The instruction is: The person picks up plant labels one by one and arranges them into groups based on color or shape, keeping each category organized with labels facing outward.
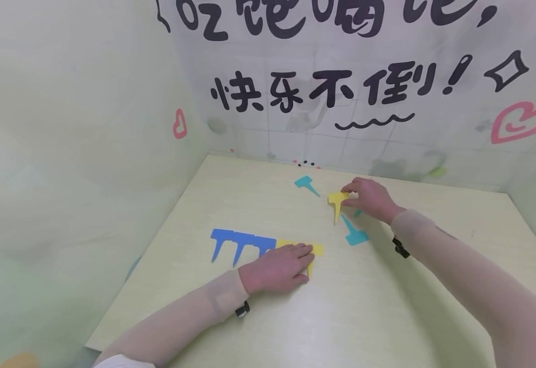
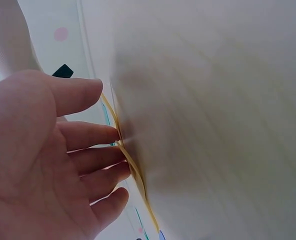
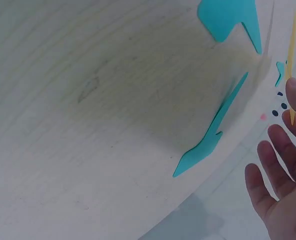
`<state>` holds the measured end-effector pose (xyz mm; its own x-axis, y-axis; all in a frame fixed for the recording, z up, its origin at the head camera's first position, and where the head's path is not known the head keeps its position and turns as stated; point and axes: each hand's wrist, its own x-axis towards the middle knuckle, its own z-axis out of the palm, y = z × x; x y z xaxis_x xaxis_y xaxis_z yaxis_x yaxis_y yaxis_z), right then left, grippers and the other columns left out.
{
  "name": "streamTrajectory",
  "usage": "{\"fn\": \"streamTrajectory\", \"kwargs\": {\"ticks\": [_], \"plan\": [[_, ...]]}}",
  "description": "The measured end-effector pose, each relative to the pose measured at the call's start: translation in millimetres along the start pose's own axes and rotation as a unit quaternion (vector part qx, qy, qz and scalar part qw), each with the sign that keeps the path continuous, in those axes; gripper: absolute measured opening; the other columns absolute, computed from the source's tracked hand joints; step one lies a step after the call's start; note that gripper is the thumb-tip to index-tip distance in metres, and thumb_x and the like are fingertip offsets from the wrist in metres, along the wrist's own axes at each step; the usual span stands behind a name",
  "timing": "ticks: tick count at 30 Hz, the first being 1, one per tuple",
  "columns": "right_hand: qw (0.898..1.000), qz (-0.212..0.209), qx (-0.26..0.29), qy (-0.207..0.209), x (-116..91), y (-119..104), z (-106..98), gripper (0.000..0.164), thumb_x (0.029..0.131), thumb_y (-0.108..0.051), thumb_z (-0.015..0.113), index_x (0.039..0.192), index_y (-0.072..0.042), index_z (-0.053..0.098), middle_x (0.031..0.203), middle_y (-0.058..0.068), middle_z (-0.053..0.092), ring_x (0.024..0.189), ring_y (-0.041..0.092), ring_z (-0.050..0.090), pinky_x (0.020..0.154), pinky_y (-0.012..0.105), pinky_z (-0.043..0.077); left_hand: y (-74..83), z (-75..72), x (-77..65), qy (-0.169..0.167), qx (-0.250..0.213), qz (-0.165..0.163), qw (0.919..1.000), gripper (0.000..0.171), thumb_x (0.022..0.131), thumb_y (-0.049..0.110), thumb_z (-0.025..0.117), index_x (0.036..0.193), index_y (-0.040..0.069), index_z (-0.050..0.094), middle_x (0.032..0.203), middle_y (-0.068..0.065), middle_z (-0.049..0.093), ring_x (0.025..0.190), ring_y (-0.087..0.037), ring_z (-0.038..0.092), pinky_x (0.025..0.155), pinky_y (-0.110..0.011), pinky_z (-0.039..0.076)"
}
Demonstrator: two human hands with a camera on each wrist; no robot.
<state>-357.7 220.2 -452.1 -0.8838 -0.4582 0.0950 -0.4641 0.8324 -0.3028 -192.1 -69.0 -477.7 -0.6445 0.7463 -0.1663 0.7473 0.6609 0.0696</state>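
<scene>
Yellow tag (image 1: 336,198), pinched in right grip (image 1: 370,198) beyond blue row (image 1: 245,238), warranted light pressure; left grip (image 1: 276,268), fingers extended, touched yellow pieces (image 1: 318,249) adjoining that row.

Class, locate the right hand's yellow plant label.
Right of the head view's centre, the right hand pinches the yellow plant label, a turquoise label lower right.

Blue tags (image 1: 243,238) beside yellow tags (image 1: 317,249)

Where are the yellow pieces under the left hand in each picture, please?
Head: the yellow pieces, below centre, slightly right, partly under the left hand.
Left wrist: yellow pieces, edge-on, mostly below and left of centre.
Right wrist: absent; the right hand holds another yellow piece.
Shared landmark: the table.
</scene>
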Motion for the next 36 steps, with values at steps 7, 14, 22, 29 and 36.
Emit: {"fn": "streamTrajectory", "kwargs": {"ticks": [7,14,22,29,36], "plan": [[0.998,-0.033,-0.026,0.037,-13,0,6,0.040,0.084,-0.034,0.083,0.114,-0.009,0.077,0.136,0.022,0.056,0.131,0.044,0.042,0.106,0.066,0.033,-0.6,0.6,-0.1,-0.002,0.002,-0.001,1.0000,0.060,0.106,0.043,0.046,0.156,0.010,0.039,0.162,-0.008,0.032,0.149,-0.022,0.028,0.119,-0.034,0.027],[0.998,-0.013,-0.001,0.063,-35,-6,13,0.036,0.083,-0.034,0.084,0.112,-0.012,0.078,0.144,0.021,0.049,0.140,0.048,0.029,0.106,0.078,0.020,-0.3,0.4,1.2,-0.001,-0.003,0.004,1.0000,0.060,0.106,0.043,0.045,0.156,0.010,0.039,0.162,-0.008,0.032,0.150,-0.021,0.027,0.119,-0.036,0.026],[0.996,-0.041,0.039,0.072,-61,-24,23,0.036,0.080,-0.032,0.088,0.109,-0.014,0.079,0.144,0.020,0.050,0.140,0.046,0.032,0.111,0.069,0.023,-1.3,0.6,-0.6,0.014,0.000,0.001,0.9999,0.057,0.106,0.043,0.046,0.155,0.014,0.041,0.162,-0.004,0.032,0.150,-0.018,0.025,0.121,-0.048,0.021],[0.993,-0.059,0.062,0.081,-85,-32,32,0.036,0.077,-0.032,0.089,0.108,-0.017,0.079,0.141,0.020,0.052,0.137,0.044,0.036,0.109,0.067,0.027,0.5,-0.4,-1.1,0.020,-0.003,0.004,0.9998,0.057,0.106,0.042,0.046,0.155,0.015,0.041,0.162,-0.004,0.032,0.150,-0.018,0.026,0.121,-0.046,0.021],[0.992,-0.073,0.058,0.081,-104,-39,47,0.033,0.076,-0.034,0.090,0.105,-0.020,0.081,0.140,0.018,0.054,0.134,0.040,0.040,0.107,0.066,0.029,1.3,0.2,-3.0,0.003,0.010,0.006,0.9999,0.057,0.107,0.043,0.044,0.156,0.014,0.040,0.162,-0.004,0.032,0.150,-0.019,0.025,0.121,-0.045,0.022]]}}
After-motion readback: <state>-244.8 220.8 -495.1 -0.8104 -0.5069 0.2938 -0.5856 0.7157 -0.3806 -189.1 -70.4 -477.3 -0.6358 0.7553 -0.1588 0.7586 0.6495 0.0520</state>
